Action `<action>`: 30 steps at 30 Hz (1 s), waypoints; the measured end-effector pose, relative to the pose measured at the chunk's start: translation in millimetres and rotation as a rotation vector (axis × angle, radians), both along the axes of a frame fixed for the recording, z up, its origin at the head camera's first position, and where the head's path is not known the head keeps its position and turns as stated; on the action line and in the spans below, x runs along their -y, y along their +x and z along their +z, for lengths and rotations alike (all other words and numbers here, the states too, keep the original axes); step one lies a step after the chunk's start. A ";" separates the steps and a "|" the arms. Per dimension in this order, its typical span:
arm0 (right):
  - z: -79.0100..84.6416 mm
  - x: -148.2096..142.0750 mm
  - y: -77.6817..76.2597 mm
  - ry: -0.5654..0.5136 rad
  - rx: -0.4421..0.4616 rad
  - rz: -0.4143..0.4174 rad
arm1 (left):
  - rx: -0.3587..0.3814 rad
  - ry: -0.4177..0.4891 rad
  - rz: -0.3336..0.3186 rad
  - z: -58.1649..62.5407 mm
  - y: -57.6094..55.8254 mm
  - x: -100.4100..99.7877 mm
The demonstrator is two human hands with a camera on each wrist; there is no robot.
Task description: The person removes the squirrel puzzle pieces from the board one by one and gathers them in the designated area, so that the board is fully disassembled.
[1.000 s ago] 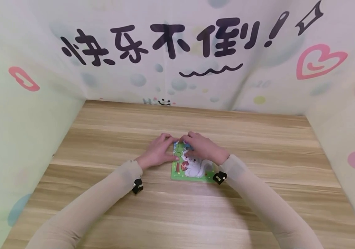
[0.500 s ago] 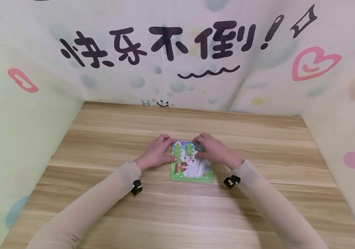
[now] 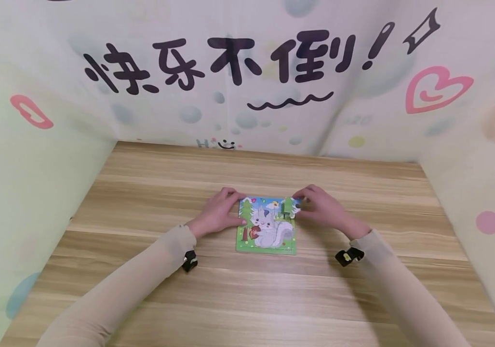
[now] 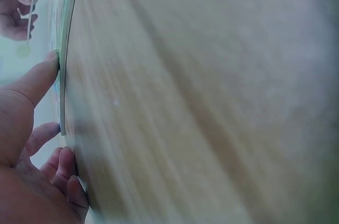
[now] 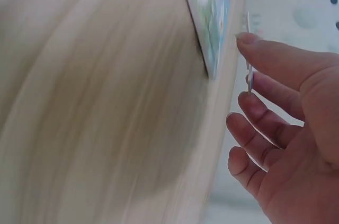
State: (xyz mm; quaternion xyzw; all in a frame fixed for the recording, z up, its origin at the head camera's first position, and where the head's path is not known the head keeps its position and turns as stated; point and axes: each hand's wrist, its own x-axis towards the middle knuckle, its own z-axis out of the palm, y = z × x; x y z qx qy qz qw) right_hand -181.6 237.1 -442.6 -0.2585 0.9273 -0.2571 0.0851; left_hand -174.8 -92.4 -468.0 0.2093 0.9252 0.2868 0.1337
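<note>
A jigsaw puzzle board (image 3: pixel 264 250) with a grey squirrel picture lies flat on the table. My left hand (image 3: pixel 218 212) is at its left side, the thumb (image 4: pixel 41 81) touching the edge and the index finger at the far left corner. My right hand (image 3: pixel 323 209) pinches a thin puzzle piece (image 3: pixel 288 206) with a green pine tree on it. This piece overlaps the board's far right corner in the head view. In the right wrist view the puzzle piece (image 5: pixel 250 82) shows edge-on between thumb and fingers, raised apart from the board.
Wood-grain table (image 3: pixel 186 299) surrounds the board on all sides. A white printed cloth (image 3: pixel 230 115) with black lettering hangs behind it, and pale walls stand left and right. Black wrist cameras (image 3: pixel 350 256) sit on both sleeves.
My right hand has moved right, carrying the tree piece from over the board's left and middle to its far right corner. More of the squirrel picture shows. My left hand stays at the left edge.
</note>
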 end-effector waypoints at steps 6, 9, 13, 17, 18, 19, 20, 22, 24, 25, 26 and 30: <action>2.4 -27.9 0.2 0.016 0.037 -0.052 | -0.004 0.002 -0.004 1.3 0.1 0.4; 1.5 -41.9 0.0 0.025 0.038 -0.067 | -0.001 0.011 -0.007 3.0 0.9 0.2; -1.2 -59.2 0.3 0.027 0.023 -0.070 | -0.005 0.016 -0.008 3.8 1.7 0.0; -5.7 -74.4 0.9 0.022 0.034 -0.078 | -0.006 0.010 -0.009 3.8 1.6 -0.2; -7.0 -77.8 0.6 0.021 0.035 -0.080 | -0.006 0.008 -0.010 3.8 1.5 -0.1; -8.4 -81.0 0.1 0.022 0.034 -0.082 | -0.006 0.005 -0.011 3.8 1.6 0.1; -9.7 -84.2 -0.7 0.023 0.032 -0.086 | -0.005 0.001 -0.012 3.8 1.5 0.2; -11.3 -89.6 -3.0 0.027 0.024 -0.085 | -0.007 0.000 -0.012 4.0 1.7 0.5; -12.3 -94.1 -5.6 0.034 0.020 -0.088 | -0.007 0.000 -0.012 4.0 1.6 0.8; -12.0 -95.8 -6.7 0.035 0.022 -0.089 | -0.007 0.000 -0.012 4.0 1.5 0.9; -11.4 -97.0 -7.6 0.034 0.027 -0.091 | -0.008 0.001 -0.012 4.0 1.4 0.9; -10.9 -99.6 -10.1 0.033 0.045 -0.097 | -0.013 -0.004 -0.014 3.3 1.1 1.0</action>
